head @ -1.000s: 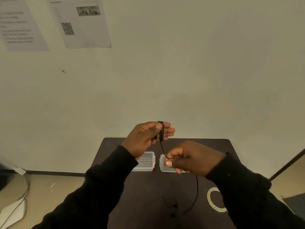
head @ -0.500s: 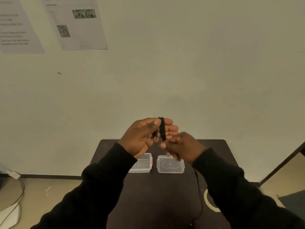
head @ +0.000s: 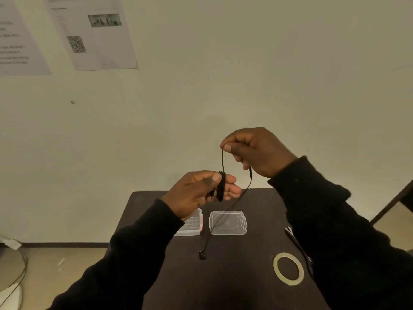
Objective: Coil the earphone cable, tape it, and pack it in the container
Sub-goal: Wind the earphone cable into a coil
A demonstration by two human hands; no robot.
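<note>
My left hand (head: 201, 191) is raised over the table, with several turns of the black earphone cable (head: 221, 186) wound around its fingers and the thumb pressing on them. Above and to the right, my right hand (head: 257, 151) pinches the free strand and holds it taut. From there the cable drops in a loop down to an earbud (head: 202, 256) lying on the dark table (head: 223, 276). A small clear container (head: 192, 225) sits partly behind my left wrist. Its clear lid (head: 228, 222) lies beside it on the right. The roll of tape (head: 288, 268) lies flat at the right front.
The table stands against a pale wall with two printed sheets (head: 93, 32) taped up at the top left. A thin dark object (head: 290, 233) lies near the table's right edge, partly under my right sleeve. Cables (head: 20, 271) run across the floor at the left.
My right hand has risen up and to the right, drawing the strand above my left hand. The earbud end now lies on the table in front of the container.
</note>
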